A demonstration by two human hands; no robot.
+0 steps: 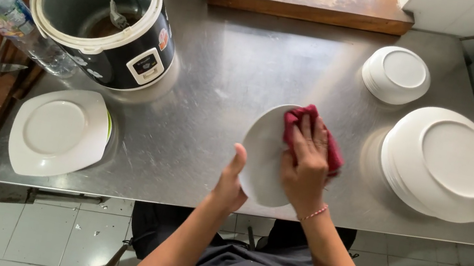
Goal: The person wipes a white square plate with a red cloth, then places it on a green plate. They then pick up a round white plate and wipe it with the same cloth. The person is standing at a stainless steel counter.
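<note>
My left hand grips the near edge of a white round plate, held tilted above the front of the steel table. My right hand presses a dark red cloth against the plate's face, fingers spread over the cloth. The cloth pokes out past my fingers at the top and right.
A stack of large white plates lies upside down at the right, a smaller stack of bowls or plates behind it. A square white plate sits at the left front. An open rice cooker and a plastic bottle stand back left.
</note>
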